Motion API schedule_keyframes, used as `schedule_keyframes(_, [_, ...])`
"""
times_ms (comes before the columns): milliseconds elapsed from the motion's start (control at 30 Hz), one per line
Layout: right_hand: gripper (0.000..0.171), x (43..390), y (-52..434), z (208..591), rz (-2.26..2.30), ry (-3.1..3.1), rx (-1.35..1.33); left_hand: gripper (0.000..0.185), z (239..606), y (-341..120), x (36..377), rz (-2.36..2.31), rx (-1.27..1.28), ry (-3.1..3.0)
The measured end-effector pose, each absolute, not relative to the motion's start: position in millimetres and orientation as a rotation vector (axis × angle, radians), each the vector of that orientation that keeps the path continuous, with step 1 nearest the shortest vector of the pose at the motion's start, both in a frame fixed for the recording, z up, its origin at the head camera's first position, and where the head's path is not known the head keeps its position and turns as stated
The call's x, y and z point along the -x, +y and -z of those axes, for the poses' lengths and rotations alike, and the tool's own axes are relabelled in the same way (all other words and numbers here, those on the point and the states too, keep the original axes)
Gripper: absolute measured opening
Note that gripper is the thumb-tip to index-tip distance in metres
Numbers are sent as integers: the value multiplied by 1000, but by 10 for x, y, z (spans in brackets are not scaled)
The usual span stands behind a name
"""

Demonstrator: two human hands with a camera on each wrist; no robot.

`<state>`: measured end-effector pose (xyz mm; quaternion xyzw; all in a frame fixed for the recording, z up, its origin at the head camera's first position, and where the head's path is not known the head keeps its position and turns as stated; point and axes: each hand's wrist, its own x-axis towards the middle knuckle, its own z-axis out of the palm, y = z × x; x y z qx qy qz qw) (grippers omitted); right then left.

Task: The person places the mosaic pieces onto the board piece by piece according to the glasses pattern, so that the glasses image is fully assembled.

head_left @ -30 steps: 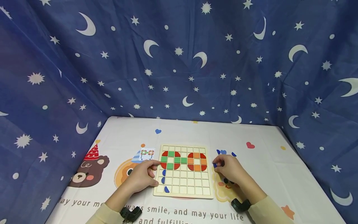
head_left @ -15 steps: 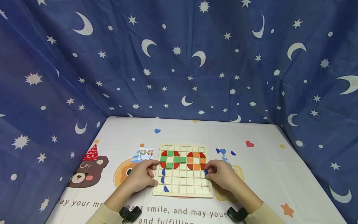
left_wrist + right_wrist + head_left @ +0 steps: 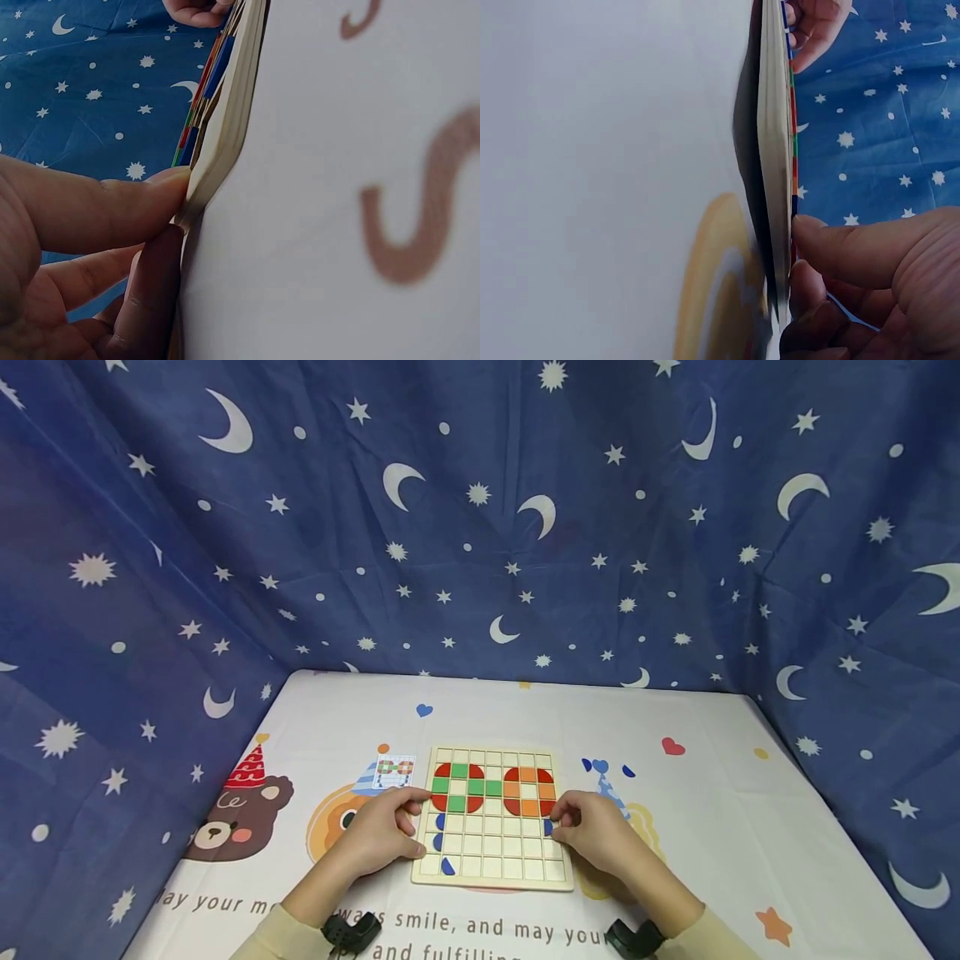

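Observation:
A pale wooden grid board (image 3: 491, 863) lies on the table, with red, green and orange tiles forming two rounded rings joined by a green tile. My left hand (image 3: 381, 832) grips the board's left edge, thumb near the front corner in the left wrist view. My right hand (image 3: 592, 827) is at the right edge, thumb and forefinger on a small blue tile (image 3: 548, 827) in a cell below the orange ring. Several blue curved-edge tiles (image 3: 438, 842) lie in the left columns; one at the bottom (image 3: 447, 866) sits tilted. My right fingers partly hide the held tile.
A small printed pattern card (image 3: 393, 772) lies left of the board's far corner. Two loose blue tiles (image 3: 628, 771) (image 3: 587, 765) lie beyond my right hand. The white tablecloth (image 3: 600, 718) has printed cartoons and lettering; a blue starry curtain (image 3: 480, 568) rises behind.
My right hand has moved left from beside the board to its right edge, bringing the blue tile over a cell and down into it. My left hand has stayed in place.

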<state>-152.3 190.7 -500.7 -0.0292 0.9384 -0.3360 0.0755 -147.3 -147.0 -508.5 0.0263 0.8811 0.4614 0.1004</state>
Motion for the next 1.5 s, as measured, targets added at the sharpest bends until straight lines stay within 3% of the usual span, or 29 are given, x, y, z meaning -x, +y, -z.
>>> schedule_keyframes(400, [23, 1558, 1904, 5012, 1026, 2788, 112, 78, 5098, -1475, 1478, -1398, -81, 2594])
schedule_keyframes(733, [17, 1844, 2314, 5046, 1127, 2826, -25, 78, 5093, -1474, 1482, -1396, -89, 2590])
schedule_keyframes(1167, [36, 2256, 2486, 5100, 1014, 2905, -66, 78, 5110, -1486, 1481, -1386, -97, 2593])
schedule_keyframes(1500, [21, 2276, 2478, 5094, 975, 2917, -11, 76, 5092, -1482, 1476, -1395, -100, 2591])
